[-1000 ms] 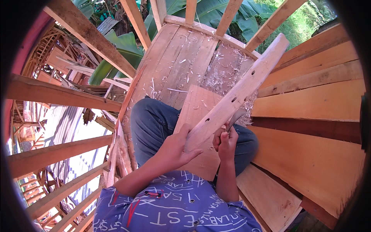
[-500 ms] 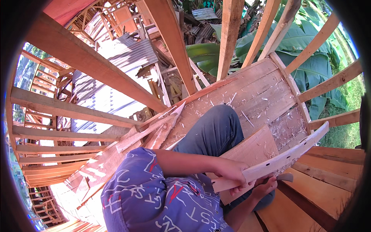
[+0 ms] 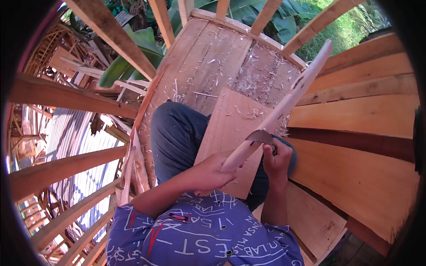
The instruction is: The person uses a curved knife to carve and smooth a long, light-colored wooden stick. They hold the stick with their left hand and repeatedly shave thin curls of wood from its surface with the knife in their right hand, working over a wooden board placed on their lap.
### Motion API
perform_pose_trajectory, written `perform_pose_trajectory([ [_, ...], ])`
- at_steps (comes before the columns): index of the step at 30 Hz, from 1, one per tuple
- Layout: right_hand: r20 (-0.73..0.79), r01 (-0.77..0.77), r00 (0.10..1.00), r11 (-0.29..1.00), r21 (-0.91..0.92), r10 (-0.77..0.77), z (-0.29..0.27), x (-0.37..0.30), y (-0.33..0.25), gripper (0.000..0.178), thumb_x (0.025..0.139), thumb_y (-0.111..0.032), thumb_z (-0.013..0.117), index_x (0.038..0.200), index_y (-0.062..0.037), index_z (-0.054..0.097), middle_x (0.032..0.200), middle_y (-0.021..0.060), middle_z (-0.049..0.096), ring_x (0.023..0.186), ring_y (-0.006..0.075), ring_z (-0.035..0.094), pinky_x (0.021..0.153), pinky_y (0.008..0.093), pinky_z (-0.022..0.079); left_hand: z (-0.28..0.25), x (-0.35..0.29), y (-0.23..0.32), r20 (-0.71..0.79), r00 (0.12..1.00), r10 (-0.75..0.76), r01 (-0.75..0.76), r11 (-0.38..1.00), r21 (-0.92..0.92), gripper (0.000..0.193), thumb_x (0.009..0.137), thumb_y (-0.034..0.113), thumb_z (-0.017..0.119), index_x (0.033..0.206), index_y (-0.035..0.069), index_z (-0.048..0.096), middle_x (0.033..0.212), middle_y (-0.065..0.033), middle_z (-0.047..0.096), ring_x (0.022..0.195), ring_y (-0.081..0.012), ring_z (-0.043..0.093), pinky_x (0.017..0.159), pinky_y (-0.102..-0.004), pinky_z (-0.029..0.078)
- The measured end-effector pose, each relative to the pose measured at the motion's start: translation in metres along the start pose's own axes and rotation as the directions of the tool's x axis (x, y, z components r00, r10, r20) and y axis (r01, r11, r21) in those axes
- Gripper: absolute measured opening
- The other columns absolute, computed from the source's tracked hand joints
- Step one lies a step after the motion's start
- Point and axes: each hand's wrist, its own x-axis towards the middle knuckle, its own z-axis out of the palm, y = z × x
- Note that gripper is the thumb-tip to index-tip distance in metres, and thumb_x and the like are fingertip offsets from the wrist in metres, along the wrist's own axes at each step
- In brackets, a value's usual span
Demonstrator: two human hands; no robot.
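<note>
My left hand [image 3: 217,172] is closed around the near end of a long, slightly curved wooden piece [image 3: 287,103]. The piece slants up and away to the right, with a few dark slots along it. My right hand [image 3: 278,158] grips a knife, its handle mostly hidden in the fingers. The knife's short, broad dark blade [image 3: 259,137] lies against the wooden piece a little beyond my left hand; I cannot tell how deep it bites. Below both, a flat wooden board [image 3: 237,111] rests across my legs, with curled shavings on its far part.
I sit on a plank floor [image 3: 195,66] scattered with wood shavings. Upright wooden ribs [image 3: 111,37] rise along the left and far sides. Wide planks [image 3: 355,164] form the right side. Banana leaves [image 3: 137,48] and metal roofing sheets [image 3: 84,146] show outside.
The view has swung to the right. The wooden piece now points more steeply away, and the knife blade has come from beside the piece to lie against it.
</note>
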Motion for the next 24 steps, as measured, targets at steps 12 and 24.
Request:
perform_pose_trajectory([
  [12,-0.032,0.018,0.999,1.000,-0.011,-0.018,-0.013,-0.010,0.003,0.058,0.082,-0.056,0.065,0.063,-0.0019,0.056,0.052,0.0142,0.049,0.047,0.0316,0.053,0.045,0.0378,0.039,0.006,0.002,0.001,-0.012,1.000,-0.019,0.021,0.993,0.117,0.024,0.090,0.006,0.057,0.112,-0.001,0.050,0.071,-0.0004,0.050,0.055,-0.0071,0.051,0.050,-0.0245,0.041],
  [24,-0.367,-0.236,0.891,0.963,0.130,0.268,-0.040,0.025,0.061,0.065,0.093,-0.056,0.052,0.065,0.0025,0.045,0.052,0.0114,0.031,0.051,0.0164,0.032,0.049,0.0363,0.030,0.028,-0.004,-0.006,0.101,0.980,-0.169,0.156,0.980,0.122,0.030,0.091,0.007,0.055,0.118,-0.002,0.049,0.080,-0.0040,0.055,0.065,-0.0105,0.054,0.061,-0.0273,0.045],
])
